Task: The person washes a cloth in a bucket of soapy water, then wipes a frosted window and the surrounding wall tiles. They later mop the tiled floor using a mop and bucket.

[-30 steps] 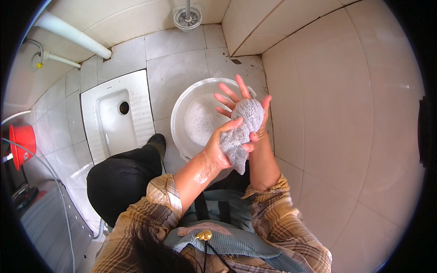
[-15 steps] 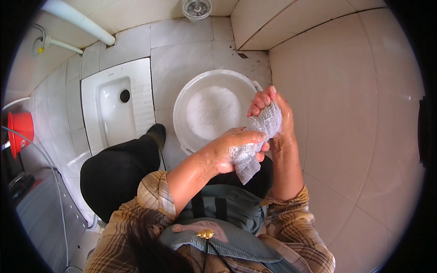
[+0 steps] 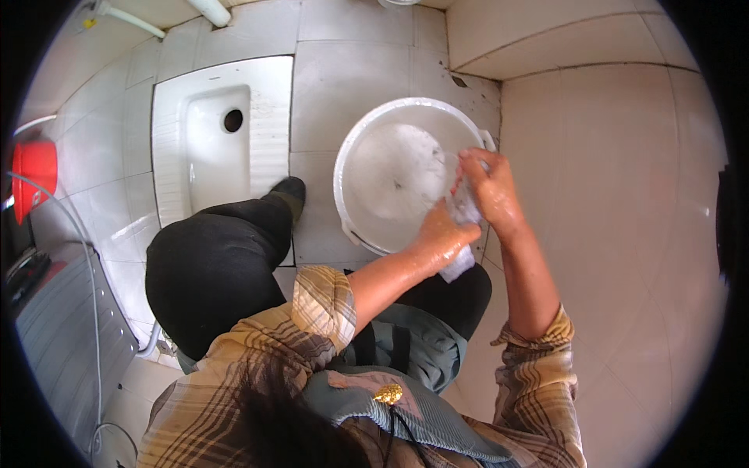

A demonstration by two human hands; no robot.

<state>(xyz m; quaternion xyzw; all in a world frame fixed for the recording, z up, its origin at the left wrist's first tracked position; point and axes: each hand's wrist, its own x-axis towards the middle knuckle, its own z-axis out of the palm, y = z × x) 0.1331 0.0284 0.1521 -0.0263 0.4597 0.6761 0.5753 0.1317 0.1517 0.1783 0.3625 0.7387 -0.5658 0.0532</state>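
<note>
Both my hands grip a wet grey cloth [image 3: 458, 267] above the right edge of a white basin. My left hand [image 3: 445, 234] is wrapped round its lower part, and the free end hangs out below the fist. My right hand [image 3: 490, 189] clasps the upper part, fingers curled over it. Wet skin glistens on both hands and forearms. Beneath them, the white basin [image 3: 341, 175] stands on the floor and holds foamy water [image 3: 396, 168], its foam broken by darker patches. What the cloth is exactly, I cannot tell.
A white squat toilet [image 3: 175, 148] is set in the tiled floor left of the basin. My black-clad knee and boot [image 3: 290, 195] lie between them. A tiled wall [image 3: 585, 171] rises close on the right. At far left are a red bucket [image 3: 35, 175] and a grey hose [image 3: 92, 273].
My hands and the cloth have moved forward over the basin's right side. The right hand has turned its back upward. Foam in the basin has thinned in places, and the view has shifted.
</note>
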